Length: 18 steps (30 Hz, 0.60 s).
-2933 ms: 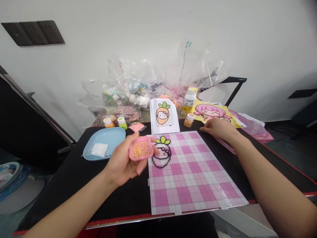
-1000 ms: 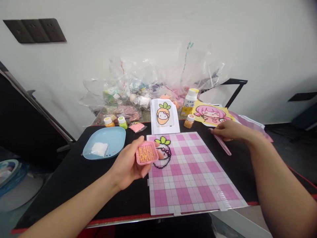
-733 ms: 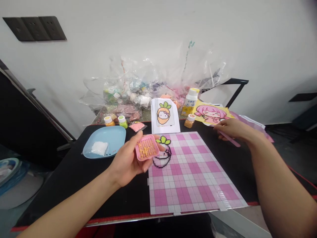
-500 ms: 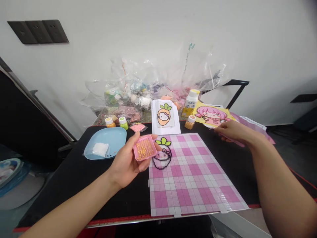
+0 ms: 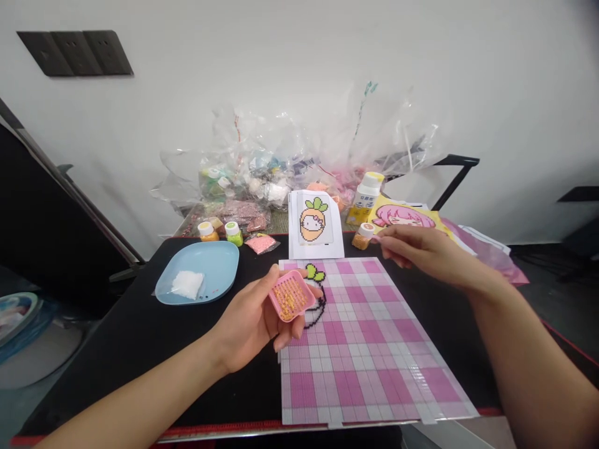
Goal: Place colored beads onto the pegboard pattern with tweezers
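Observation:
My left hand (image 5: 255, 318) holds a small pink ridged tray (image 5: 292, 295) with orange-yellow beads in it, over the left edge of a pink and white checked pegboard (image 5: 365, 349). Beneath and beside the tray, a bead outline (image 5: 316, 312) in black with green leaves (image 5: 315, 272) shows, partly covered. My right hand (image 5: 412, 249) is pinched round a thin pinkish thing, too small to make out, close to a small jar of orange-brown beads (image 5: 362, 237). Behind the board stands a printed carrot-and-cat pattern (image 5: 314, 221).
A blue plate (image 5: 219, 268) with a white bead packet (image 5: 188, 284) lies at left. Behind it are an orange jar (image 5: 208, 232), a green jar (image 5: 233, 233) and a pink packet (image 5: 262, 243). A white-and-yellow bottle (image 5: 366, 196), a yellow picture (image 5: 402, 215) and plastic bags (image 5: 281, 149) sit further back.
My right hand has moved left from the picture's lower edge toward the small jar. My left hand has shifted right and slightly down, with the pink tray tilted differently.

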Tool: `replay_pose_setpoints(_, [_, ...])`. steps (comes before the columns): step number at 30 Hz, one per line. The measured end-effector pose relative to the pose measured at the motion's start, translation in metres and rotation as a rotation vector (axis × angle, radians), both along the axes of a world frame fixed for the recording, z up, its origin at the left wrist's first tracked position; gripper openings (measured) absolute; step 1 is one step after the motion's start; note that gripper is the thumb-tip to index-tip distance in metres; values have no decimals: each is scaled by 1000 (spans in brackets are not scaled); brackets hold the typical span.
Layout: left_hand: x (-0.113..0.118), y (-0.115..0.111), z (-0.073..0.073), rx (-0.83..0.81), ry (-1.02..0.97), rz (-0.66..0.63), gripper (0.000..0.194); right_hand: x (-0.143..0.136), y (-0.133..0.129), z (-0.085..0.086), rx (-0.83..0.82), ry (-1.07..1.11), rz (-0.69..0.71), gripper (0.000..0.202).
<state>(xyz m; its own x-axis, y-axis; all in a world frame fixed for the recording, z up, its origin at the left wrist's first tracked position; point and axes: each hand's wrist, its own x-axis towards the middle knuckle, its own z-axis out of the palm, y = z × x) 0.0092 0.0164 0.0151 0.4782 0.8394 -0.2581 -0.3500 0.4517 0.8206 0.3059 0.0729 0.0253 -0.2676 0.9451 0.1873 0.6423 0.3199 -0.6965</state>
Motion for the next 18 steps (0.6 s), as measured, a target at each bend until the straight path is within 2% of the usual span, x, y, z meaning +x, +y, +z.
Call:
replay_pose_setpoints(4, [-1, -1, -4, -97, 74, 61, 42, -31, -5, -6, 113, 4, 105, 35])
replay_pose_setpoints(7, [-1, -3, -5, -115, 125, 46, 46, -57, -19, -5, 149, 41, 172, 29])
replay_pose_setpoints(10, [-2, -4, -4, -131, 143, 20, 47, -77, -33, -3, 203, 100, 301, 21])
replay_pose_setpoints(13, [-3, -3, -3, -140, 142, -1, 48, -89, -42, -5, 320, 117, 455, 15])
replay_pose_setpoints(18, [-4, 0, -6, -138, 112, -50, 52, -100, -44, -8, 430, 8, 554, 21])
